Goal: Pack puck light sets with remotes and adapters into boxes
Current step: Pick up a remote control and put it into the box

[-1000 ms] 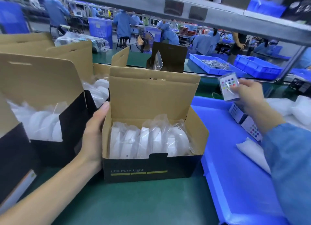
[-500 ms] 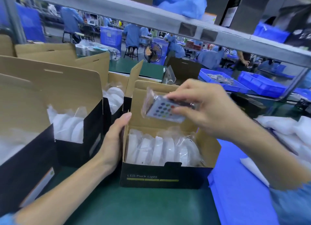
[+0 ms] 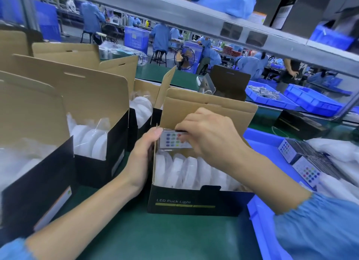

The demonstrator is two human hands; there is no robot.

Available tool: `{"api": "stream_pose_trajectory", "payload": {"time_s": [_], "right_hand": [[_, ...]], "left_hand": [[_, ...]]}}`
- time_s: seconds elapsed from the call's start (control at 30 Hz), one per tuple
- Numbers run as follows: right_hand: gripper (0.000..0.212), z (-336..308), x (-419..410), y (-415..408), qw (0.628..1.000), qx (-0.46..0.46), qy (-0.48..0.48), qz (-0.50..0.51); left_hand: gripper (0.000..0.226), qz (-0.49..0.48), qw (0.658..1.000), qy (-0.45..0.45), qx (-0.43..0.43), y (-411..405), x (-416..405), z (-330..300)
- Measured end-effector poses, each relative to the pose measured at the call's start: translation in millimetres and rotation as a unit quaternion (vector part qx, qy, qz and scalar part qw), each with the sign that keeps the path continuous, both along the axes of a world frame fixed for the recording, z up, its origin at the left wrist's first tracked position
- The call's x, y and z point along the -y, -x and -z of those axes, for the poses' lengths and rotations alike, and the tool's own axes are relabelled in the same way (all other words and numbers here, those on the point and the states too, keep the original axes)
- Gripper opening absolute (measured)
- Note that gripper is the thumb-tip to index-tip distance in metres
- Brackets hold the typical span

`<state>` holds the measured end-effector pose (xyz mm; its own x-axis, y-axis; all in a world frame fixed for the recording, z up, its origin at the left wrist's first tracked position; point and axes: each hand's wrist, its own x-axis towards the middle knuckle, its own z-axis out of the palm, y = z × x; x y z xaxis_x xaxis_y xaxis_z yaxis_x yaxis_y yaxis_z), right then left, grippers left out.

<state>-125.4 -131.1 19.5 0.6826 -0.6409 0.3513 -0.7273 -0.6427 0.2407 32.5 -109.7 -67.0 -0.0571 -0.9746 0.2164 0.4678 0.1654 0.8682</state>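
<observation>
Head view, looking down, close over box [image 3: 194, 203].

Matt cardboard box [image 3: 194, 201], glossy plastic-wrapped lights [image 3: 186, 170]

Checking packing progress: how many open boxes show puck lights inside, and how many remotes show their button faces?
Open boxes showing puck lights: 4
Remotes with button faces showing: 3, one in the right hand grip
Total: 7
</observation>
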Motion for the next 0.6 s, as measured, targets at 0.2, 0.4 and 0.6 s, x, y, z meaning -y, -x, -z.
{"api": "stream_pose_trajectory", "payload": {"time_s": [0.2, 0.4, 0.6], "right_hand": [[0.017, 30.6, 2.8, -6.1, 0.995, -0.072, -0.067, 0.013], [0.007, 7.1, 5.3, -2.3, 0.968, 0.02, -0.249, 0.026], [0.006, -49.3, -3.7, 48.2, 0.981, 0.135, -0.137, 0.023]], "left_hand": [[0.056, 0.018, 1.0, -0.007, -0.004, -0.2, -0.1, 1.1], [0.058, -0.001, 1.0, -0.008, 0.024, -0.1, 0.4, 0.7], [0.056, -0.004, 0.999, -0.018, 0.04, -0.9, 1.2, 3.4]]}}
